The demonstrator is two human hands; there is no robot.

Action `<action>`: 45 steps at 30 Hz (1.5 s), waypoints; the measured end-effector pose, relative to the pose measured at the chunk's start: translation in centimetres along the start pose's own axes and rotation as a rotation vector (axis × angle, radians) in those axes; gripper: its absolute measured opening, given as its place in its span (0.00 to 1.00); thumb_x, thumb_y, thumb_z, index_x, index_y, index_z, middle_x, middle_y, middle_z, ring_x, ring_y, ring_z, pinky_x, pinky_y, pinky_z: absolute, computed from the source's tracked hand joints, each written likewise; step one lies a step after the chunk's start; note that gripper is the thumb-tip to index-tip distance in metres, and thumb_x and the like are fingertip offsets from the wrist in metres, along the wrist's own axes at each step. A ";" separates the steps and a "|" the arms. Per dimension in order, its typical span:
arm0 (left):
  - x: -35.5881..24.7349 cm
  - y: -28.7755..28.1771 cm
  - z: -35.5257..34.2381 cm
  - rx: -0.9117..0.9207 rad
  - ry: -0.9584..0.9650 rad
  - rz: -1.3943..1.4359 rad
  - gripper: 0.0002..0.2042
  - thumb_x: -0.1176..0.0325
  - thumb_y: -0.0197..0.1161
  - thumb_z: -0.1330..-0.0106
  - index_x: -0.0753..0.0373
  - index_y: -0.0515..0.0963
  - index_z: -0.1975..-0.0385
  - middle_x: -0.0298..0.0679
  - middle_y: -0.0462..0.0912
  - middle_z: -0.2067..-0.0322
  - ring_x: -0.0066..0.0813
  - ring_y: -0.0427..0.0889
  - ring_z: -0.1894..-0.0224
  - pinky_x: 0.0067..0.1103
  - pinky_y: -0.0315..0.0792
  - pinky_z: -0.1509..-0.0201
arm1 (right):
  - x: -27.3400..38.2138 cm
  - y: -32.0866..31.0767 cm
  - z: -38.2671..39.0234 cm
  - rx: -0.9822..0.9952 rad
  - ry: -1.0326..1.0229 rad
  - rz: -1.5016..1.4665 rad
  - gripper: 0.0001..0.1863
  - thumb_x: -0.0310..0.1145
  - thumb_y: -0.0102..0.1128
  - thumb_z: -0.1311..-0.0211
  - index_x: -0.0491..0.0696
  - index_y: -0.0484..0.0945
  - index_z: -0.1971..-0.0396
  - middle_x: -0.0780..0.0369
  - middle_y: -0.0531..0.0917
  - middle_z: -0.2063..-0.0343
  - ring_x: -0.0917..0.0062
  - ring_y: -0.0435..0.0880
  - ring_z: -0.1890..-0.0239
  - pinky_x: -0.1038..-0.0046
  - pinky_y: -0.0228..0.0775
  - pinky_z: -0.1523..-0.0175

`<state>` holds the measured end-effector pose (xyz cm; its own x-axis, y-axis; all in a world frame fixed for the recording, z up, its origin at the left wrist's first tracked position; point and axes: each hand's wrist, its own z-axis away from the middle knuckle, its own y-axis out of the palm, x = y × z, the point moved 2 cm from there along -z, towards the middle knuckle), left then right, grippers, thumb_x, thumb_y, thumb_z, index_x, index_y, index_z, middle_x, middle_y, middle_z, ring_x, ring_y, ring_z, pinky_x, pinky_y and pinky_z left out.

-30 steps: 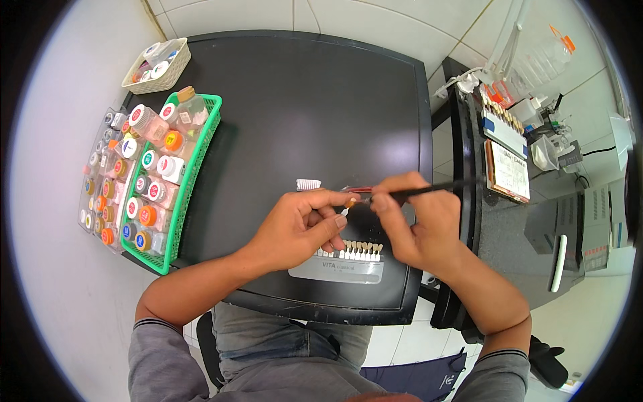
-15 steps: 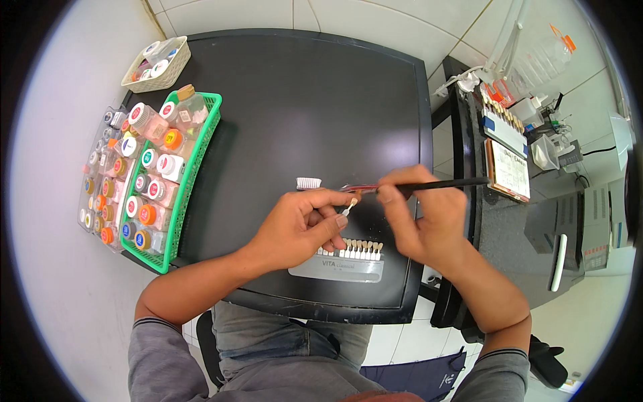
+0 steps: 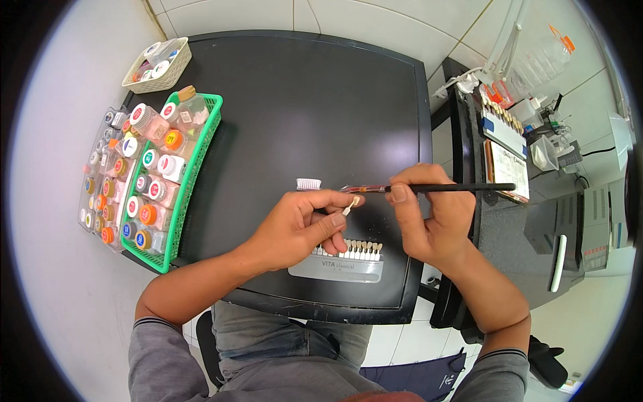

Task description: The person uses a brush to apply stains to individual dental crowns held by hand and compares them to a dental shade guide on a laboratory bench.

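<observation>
Between the thumb and fingers of my left hand [image 3: 295,228] is a small tooth shade tab [image 3: 353,204], its cream tooth end tilted up and to the right. My right hand [image 3: 434,218] grips a slim brush [image 3: 462,188] with a black handle, held nearly level. The brush's reddish ferrule and pale tip point left, just above the tab; whether the tip touches my left index finger I cannot tell. Below my hands lies a tooth shade guide [image 3: 337,269], a grey holder with a row of tabs, partly covered by my left fingers. A white ribbed or bristled piece [image 3: 309,183] lies beyond my left hand.
At the left, a green basket [image 3: 216,110] is filled with capped jars, beside a clear tray of smaller bottles [image 3: 107,181]. A cream basket [image 3: 179,65] sits at the far left corner. On the right counter are another shade guide [image 3: 504,134], a notepad [image 3: 507,171] and a large clear bottle [image 3: 542,67].
My right hand has moved a little to the right with the brush, drawing its tip back from the tab. My left hand stays almost in place, still holding the tab.
</observation>
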<state>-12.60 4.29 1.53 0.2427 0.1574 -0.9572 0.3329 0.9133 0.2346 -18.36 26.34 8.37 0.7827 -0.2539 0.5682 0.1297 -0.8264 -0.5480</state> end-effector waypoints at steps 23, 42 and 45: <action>0.1 0.1 0.0 0.019 -0.025 -0.004 0.20 0.71 0.61 0.14 0.71 0.78 0.28 0.37 0.87 0.63 0.22 0.91 0.64 0.19 0.87 0.59 | 0.5 -0.1 -0.3 -0.014 0.027 -0.015 0.02 0.21 0.73 0.32 0.40 0.87 0.64 0.58 0.90 0.69 0.73 0.90 0.76 0.73 0.80 0.70; -0.1 0.1 0.2 0.022 -0.029 -0.002 0.18 0.70 0.62 0.14 0.71 0.80 0.30 0.38 0.88 0.63 0.23 0.92 0.62 0.21 0.89 0.56 | 0.1 0.1 0.0 -0.031 0.183 0.053 0.07 0.27 0.80 0.32 0.42 0.89 0.64 0.61 0.91 0.73 0.76 0.92 0.76 0.75 0.82 0.71; 0.1 0.1 0.0 0.039 -0.026 0.019 0.18 0.71 0.62 0.14 0.71 0.80 0.30 0.37 0.87 0.63 0.23 0.92 0.62 0.22 0.89 0.56 | 0.7 0.2 -0.3 -0.012 0.063 0.027 0.08 0.27 0.80 0.32 0.41 0.87 0.66 0.59 0.92 0.72 0.76 0.92 0.77 0.76 0.81 0.72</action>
<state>-12.53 4.40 1.50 0.2723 0.1641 -0.9481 0.3635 0.8948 0.2593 -17.94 25.85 8.81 0.7456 -0.3073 0.5913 0.1016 -0.8246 -0.5566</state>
